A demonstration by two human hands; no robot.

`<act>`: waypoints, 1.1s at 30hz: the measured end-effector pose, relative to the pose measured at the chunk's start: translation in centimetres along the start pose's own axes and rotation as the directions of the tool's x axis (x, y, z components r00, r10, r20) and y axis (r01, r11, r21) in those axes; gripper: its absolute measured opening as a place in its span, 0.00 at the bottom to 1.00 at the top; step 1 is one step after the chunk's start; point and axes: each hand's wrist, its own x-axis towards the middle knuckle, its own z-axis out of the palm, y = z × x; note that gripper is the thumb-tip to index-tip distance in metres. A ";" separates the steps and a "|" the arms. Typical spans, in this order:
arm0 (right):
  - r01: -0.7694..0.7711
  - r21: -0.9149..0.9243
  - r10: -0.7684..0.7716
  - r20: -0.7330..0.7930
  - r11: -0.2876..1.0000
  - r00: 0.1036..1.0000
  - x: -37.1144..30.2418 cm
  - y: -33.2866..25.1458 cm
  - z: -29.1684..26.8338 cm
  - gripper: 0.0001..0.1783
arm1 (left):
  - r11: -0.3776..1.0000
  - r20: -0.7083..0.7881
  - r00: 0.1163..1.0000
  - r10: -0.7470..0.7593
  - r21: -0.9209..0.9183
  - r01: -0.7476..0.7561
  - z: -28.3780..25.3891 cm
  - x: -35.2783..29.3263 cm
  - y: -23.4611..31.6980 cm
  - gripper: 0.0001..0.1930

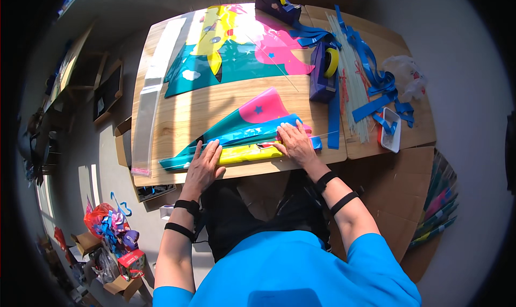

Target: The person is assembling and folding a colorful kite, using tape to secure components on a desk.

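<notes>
A printed plastic sheet, teal, pink and yellow, lies partly rolled and folded near the table's front edge. My left hand rests with fingers stretched out on the left part of the yellow-and-teal roll. Toward its right end, my right hand presses down with spread fingers. A thin rod shows at the roll's right, by the right hand; how far it runs inside is hidden. Beyond the roll, more printed sheets with a yellow cartoon figure lie flat and glossy.
Clear plastic sleeves line the table's left side. Two purple tape dispensers with yellow rolls stand behind and right. Blue ribbon strips, thin pale rods and a white tray occupy the right. Cardboard boxes sit on the floor.
</notes>
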 end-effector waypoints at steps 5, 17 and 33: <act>0.021 -0.031 -0.022 -0.032 0.999 0.999 0.2 0.2 0.2 0.36 | 1.000 -0.016 1.000 -0.011 0.015 0.011 0.1 -0.1 0.1 0.34; 0.168 -0.073 -0.150 0.201 0.983 0.968 -0.1 0.2 -3.5 0.46 | 0.998 -0.047 0.999 -0.002 0.068 0.005 1.1 0.1 -0.4 0.26; 0.265 -0.036 -0.254 0.187 0.964 0.949 0.1 2.8 -2.3 0.29 | 0.981 -0.096 0.992 -0.077 -0.187 0.058 0.6 -0.5 -0.6 0.28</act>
